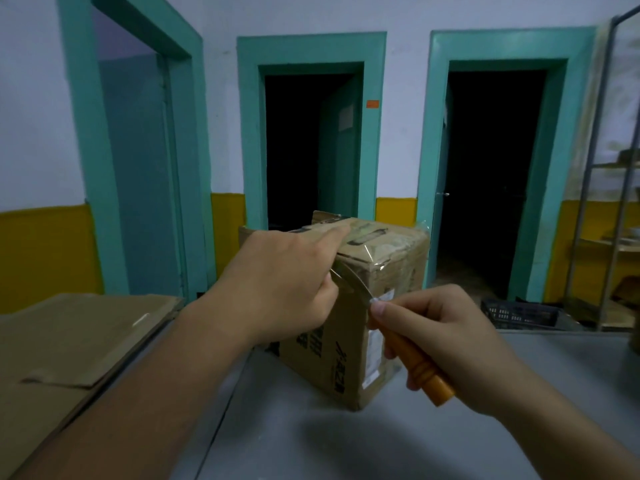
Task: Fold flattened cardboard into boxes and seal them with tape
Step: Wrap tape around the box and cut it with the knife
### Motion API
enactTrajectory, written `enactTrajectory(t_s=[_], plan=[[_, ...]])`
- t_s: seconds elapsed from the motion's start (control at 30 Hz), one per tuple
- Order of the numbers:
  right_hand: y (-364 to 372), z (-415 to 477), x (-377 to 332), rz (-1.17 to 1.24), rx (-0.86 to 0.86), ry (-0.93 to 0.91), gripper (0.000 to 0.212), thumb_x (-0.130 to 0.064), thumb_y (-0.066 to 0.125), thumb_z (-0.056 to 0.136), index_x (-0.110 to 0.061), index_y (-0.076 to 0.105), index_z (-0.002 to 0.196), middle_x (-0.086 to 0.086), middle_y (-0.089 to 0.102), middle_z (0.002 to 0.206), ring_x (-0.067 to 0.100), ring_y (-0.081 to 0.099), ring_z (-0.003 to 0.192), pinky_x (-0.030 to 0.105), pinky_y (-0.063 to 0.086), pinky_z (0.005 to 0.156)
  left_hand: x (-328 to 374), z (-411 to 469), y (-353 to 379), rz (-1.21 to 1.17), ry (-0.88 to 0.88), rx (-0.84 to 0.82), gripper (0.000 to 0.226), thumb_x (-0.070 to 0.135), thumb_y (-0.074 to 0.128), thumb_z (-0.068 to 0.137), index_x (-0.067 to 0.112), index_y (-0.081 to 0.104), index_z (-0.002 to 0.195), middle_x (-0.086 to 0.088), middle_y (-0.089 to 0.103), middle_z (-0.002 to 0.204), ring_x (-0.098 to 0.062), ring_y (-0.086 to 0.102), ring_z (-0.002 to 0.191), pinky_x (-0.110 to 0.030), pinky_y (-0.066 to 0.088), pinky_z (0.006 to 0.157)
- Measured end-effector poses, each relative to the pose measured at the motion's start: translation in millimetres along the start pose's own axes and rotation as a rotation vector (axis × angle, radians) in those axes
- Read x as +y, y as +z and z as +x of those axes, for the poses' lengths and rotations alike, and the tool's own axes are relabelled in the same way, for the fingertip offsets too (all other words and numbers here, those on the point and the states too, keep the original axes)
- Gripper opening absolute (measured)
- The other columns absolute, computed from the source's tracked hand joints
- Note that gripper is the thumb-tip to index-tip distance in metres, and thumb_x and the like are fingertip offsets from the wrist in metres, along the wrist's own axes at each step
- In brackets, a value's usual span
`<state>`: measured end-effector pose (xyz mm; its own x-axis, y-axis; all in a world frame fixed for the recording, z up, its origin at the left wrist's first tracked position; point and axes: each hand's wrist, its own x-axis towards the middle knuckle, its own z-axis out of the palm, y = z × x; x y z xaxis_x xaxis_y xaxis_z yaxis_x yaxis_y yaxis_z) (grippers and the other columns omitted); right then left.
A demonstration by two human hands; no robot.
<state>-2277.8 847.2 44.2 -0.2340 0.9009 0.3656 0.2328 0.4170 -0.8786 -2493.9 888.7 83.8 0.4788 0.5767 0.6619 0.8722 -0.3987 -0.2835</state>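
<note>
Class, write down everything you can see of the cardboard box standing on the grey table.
The cardboard box is brown, creased and closed, standing upright on the grey table with one corner towards the camera. Dark print marks its faces; a white label sits on the right face. Clear tape shines over its top edges. The left hand rests on its top, forefinger stretched out; the right hand holds an orange-handled knife, blade at the upper front edge.

Pinning the box [346, 358] on the desk [311, 445] with the left hand [284, 282], forefinger laid along the taped top. Pinching a strand of clear tape [349, 277] below that. Gripping an orange-handled knife [420, 367] in the right hand [450, 341], blade meeting the strand between both sets of fingers [388, 311].
</note>
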Motion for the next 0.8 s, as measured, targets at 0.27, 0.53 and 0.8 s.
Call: enactTrajectory(t_s=[0.27,0.53,0.8], plan=[[14.6,7.4,22.7,-0.485,-0.383,0.262,0.038,-0.053,0.075,0.089,-0.016,0.080,0.090,0.001,0.077,0.085,0.015,0.074,0.079,0.034,0.063,0.074,-4.8,-1.1,0.3,-0.014,-0.020,-0.013,0.069,0.043,0.037,0.093,0.038,0.026,0.161,0.015,0.071,0.098,-0.002,0.047,0.058,-0.022,0.031,0.050],[11.3,1.7,26.8,-0.798,-0.631,0.209,0.039,-0.066,0.076,0.081,-0.029,0.071,0.093,-0.012,0.065,0.096,0.004,0.064,0.088,0.019,0.048,0.069,-6.8,-5.3,5.3,-0.136,-0.058,0.013,0.063,0.049,0.040,0.089,0.038,0.048,0.151,0.017,0.071,0.089,0.001,0.047,0.053,-0.017,0.033,0.049],[-22.5,24.2,4.0,-0.673,0.356,-0.778,0.021,-0.041,0.060,0.095,-0.023,0.069,0.099,-0.015,0.059,0.096,0.005,0.056,0.091,0.024,0.051,0.076,-9.4,-6.1,5.1,-0.159,-0.044,0.025,0.059,0.046,0.042,0.095,0.039,0.041,0.154,0.014,0.074,0.090,-0.004,0.051,0.051,-0.015,0.035,0.047]])
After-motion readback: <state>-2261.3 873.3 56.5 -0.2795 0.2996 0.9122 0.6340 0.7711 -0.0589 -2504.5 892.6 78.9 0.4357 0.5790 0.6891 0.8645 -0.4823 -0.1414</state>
